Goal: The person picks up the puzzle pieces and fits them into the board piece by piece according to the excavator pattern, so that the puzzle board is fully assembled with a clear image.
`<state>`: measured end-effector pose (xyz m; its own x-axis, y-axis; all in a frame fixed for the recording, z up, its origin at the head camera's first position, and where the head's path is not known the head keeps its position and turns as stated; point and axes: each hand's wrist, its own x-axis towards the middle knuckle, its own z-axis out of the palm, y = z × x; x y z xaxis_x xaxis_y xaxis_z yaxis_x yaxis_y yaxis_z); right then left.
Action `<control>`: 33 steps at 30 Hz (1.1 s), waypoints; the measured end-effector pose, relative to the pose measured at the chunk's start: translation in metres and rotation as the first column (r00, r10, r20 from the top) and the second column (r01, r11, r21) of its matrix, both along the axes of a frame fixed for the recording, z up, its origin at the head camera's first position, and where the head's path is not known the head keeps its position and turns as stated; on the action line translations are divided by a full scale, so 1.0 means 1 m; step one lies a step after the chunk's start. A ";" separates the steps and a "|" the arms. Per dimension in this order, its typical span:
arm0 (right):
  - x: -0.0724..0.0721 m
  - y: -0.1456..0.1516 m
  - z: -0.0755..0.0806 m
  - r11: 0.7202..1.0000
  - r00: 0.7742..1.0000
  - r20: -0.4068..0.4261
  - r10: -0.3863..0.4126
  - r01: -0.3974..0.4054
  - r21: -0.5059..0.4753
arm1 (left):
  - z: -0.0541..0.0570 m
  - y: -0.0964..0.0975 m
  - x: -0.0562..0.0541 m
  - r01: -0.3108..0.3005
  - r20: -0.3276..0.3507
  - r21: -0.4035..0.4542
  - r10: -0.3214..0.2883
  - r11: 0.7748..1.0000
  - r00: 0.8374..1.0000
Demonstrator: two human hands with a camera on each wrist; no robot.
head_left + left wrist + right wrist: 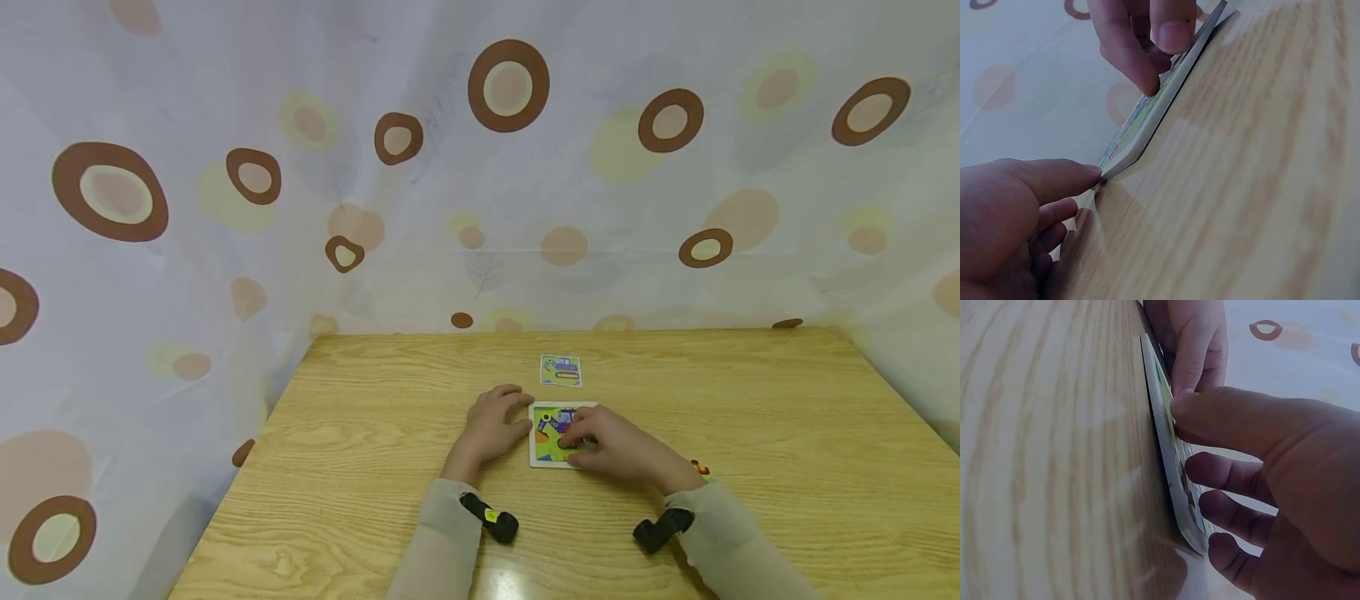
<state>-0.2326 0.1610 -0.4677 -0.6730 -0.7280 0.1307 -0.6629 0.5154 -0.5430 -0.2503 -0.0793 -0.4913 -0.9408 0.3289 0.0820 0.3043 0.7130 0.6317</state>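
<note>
A small puzzle board with a pale frame lies flat on the table, its bright picture showing a blue vehicle on green. At its left edge rests my left hand, the thumb touching the frame's corner and the fingers loosely bent. My right hand is over the board's right part, fingertips down on the picture and hiding much of it. Loosely bent fingers show in the right wrist view, with no separate piece visible between them. A picture card with a similar vehicle lies just beyond the board.
Beside my right wrist lies a small orange and green item, partly hidden by the arm. The wooden table reaches back to a hanging patterned cloth. Black wrist cameras are strapped over both sleeves.
</note>
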 end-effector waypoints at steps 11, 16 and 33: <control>-0.001 -0.002 -0.001 1.000 0.999 0.027 -0.027 0.026 0.017 | 0.000 -0.001 -0.001 0.000 0.006 0.009 0.000 1.000 1.000; -0.001 -0.001 0.000 0.999 0.999 0.038 -0.035 0.035 0.010 | -0.001 -0.001 -0.001 0.002 0.003 0.010 -0.002 1.000 1.000; 0.004 0.017 0.010 0.994 0.995 0.069 -0.078 0.083 -0.071 | -0.002 0.000 -0.002 0.000 -0.003 0.003 0.000 1.000 1.000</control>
